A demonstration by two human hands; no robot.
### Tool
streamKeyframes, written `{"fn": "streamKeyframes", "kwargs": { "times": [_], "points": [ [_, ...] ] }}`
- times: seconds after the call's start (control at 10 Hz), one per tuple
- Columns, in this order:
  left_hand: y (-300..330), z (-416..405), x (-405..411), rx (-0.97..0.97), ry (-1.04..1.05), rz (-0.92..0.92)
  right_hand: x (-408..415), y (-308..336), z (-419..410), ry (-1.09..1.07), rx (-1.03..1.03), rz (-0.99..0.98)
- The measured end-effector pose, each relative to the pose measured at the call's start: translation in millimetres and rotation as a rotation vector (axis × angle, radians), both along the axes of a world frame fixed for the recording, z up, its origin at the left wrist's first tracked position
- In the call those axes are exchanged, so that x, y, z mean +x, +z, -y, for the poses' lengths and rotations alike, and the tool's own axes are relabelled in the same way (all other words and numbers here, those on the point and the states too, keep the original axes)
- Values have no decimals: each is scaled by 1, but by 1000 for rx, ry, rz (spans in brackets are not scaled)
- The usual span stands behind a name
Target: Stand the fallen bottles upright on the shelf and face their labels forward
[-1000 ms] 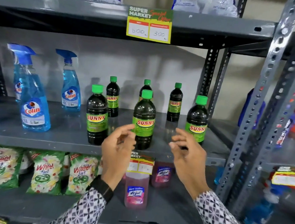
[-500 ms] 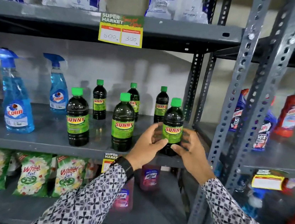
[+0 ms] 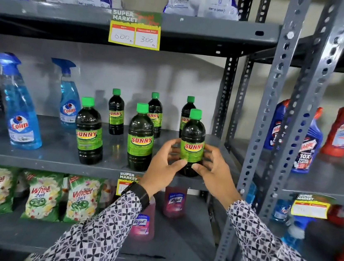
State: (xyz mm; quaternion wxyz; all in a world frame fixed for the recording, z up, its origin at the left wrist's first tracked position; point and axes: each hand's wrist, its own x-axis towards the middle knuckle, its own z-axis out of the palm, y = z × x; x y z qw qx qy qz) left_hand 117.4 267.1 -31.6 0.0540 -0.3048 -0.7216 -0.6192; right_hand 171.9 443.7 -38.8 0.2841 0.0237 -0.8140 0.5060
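Observation:
Dark green-capped Sunny bottles stand upright on the grey middle shelf, labels facing me. The front row holds a left bottle, a middle bottle and a right bottle. Behind them stand three smaller-looking ones: back left, back middle and back right, the last partly hidden. My left hand and my right hand wrap the lower part of the front right bottle from both sides, thumbs nearly meeting in front of it.
Blue Colin spray bottles stand left on the same shelf. A perforated steel upright rises right of the bottles. Harpic bottles fill the neighbouring shelf. Wheel packets and pink Lizol bottles sit below; a price tag hangs above.
A second ago both hands hovered free in front of the middle bottle. They moved right and closed around the front right bottle, where they now hold it; the view also shifted right.

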Motion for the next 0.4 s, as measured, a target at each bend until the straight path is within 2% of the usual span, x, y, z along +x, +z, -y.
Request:
{"fn": "streamKeyframes", "kwargs": {
  "times": [0.2, 0.3, 0.4],
  "points": [
    [9, 3, 13, -45, 22, 2, 7, 3, 4, -6, 35, 5],
    [24, 18, 38, -114, 103, -93, 17, 8, 19, -116, 97, -85],
    [58, 47, 55, -41, 277, -415, 27, 43, 43, -283, 297, -369]
  ]
}}
